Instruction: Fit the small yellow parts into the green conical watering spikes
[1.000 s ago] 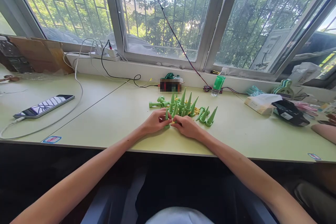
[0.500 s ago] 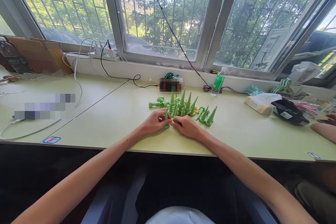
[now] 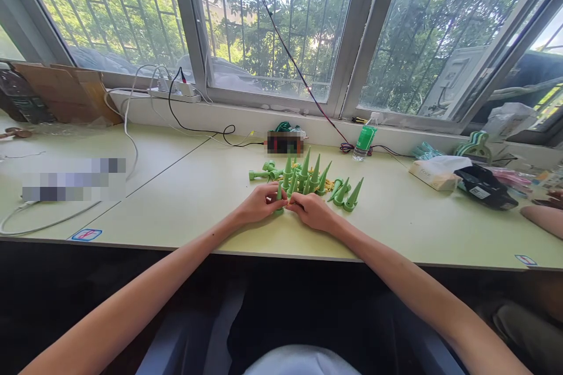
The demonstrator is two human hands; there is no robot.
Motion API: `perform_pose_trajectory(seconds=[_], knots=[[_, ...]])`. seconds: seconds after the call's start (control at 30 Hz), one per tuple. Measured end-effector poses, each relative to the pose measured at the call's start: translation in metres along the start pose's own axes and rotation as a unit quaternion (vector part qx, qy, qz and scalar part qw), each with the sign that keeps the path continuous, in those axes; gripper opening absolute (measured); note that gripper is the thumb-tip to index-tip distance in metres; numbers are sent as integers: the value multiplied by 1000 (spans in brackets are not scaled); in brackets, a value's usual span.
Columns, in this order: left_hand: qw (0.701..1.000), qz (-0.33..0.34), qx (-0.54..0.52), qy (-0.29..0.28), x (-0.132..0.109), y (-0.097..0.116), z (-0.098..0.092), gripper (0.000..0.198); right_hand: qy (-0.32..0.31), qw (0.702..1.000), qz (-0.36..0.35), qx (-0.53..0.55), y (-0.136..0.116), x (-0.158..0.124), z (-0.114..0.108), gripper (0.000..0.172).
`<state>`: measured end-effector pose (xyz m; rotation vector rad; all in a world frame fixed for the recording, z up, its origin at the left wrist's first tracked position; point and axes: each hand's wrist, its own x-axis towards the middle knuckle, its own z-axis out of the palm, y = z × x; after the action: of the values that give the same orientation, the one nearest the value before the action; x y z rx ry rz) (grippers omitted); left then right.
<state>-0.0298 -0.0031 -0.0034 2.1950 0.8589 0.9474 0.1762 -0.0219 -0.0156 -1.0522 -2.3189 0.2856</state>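
A cluster of green plastic cone spikes (image 3: pixel 308 179) stands on the pale green table (image 3: pixel 185 199), with small yellow pieces among them. My left hand (image 3: pixel 259 203) is closed around one green cone (image 3: pixel 278 194) at the cluster's near edge. My right hand (image 3: pixel 313 211) meets it from the right, fingertips pinched on a small part I cannot make out. Both hands rest on the tabletop and touch each other.
A blurred flat object on a white cable (image 3: pixel 73 179) lies at the left. A power strip (image 3: pixel 173 89) sits on the sill, a green bottle (image 3: pixel 364 142) behind the cones. A tissue pack (image 3: pixel 433 173) and black pouch (image 3: pixel 484 187) lie right. Another person's arm (image 3: pixel 543 220) rests far right.
Nothing has visibly moved; both hands stay together on the same cone.
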Motion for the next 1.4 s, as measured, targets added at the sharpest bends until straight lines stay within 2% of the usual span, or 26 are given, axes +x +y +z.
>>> perform_pose_trajectory(seconds=[0.27, 0.53, 0.97, 1.4], knots=[[1000, 11, 10, -6, 0, -2, -1, 23, 10, 1000, -4, -4, -1, 1, 0, 25], [1000, -1, -2, -9, 0, -2, 0, 21, -5, 1000, 4, 10, -4, -1, -2, 9], [997, -14, -41, -64, 0, -1, -6, 21, -8, 1000, 3, 0, -1, 0, -2, 11], [997, -17, -50, -61, 0, -3, -5, 24, -11, 1000, 8, 7, -2, -1, -2, 12]])
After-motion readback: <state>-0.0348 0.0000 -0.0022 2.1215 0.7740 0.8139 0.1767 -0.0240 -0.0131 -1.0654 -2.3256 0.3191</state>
